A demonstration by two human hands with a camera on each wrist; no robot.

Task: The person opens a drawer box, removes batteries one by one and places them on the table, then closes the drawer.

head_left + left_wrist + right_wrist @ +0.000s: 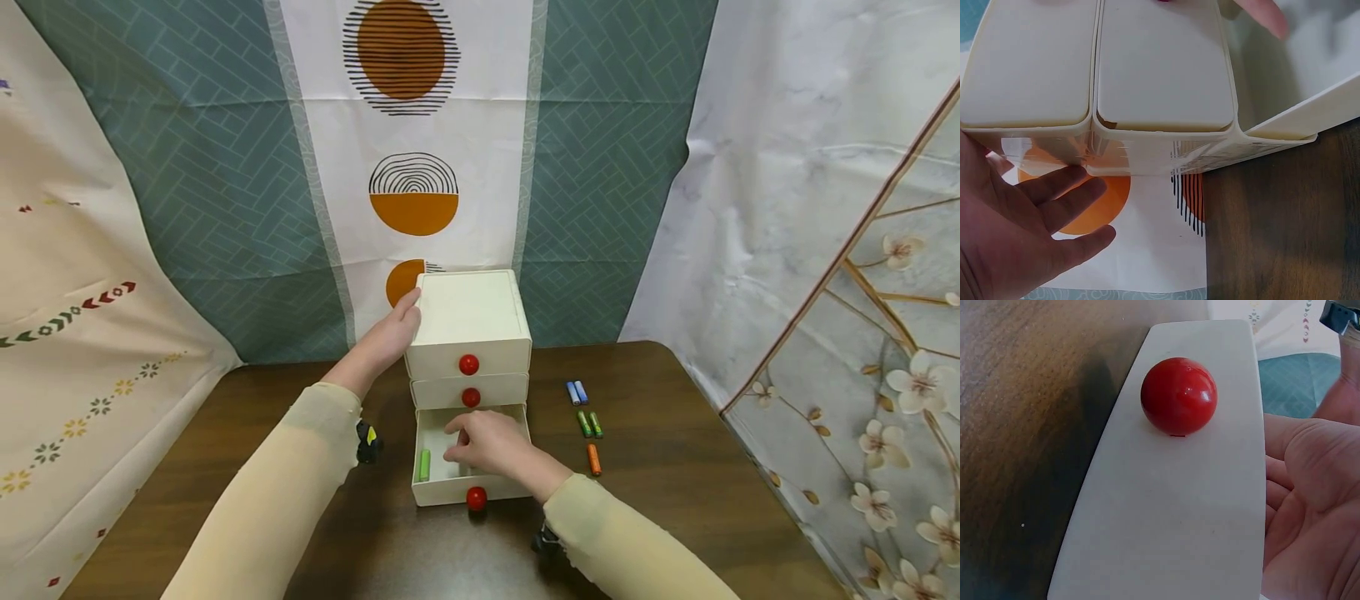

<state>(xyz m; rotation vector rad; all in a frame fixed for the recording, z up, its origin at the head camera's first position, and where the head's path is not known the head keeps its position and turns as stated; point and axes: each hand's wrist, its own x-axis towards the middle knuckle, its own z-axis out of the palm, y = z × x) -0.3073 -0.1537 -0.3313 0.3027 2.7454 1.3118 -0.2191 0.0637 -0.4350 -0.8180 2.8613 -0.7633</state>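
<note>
A white cabinet [471, 308] has three drawers with red knobs. Its bottom drawer [442, 493] is pulled out, and a light green battery [425, 465] lies inside near the left wall. My left hand [393, 333] rests against the cabinet's upper left side; in the left wrist view its fingers [1072, 200] are spread and loosely bent beside the side wall. Over the drawer is my right hand [491, 442], with thumb and forefinger apart, to the right of the battery. In the right wrist view, the drawer front with its red knob [1179, 397] hides the right fingertips.
Right of the cabinet on the brown table [637, 517] lie two blue batteries [577, 392], two green batteries [590, 424] and an orange battery [594, 459]. The upper drawer [435, 363] and middle drawer [435, 393] are closed. A patterned cloth [600, 208] hangs behind.
</note>
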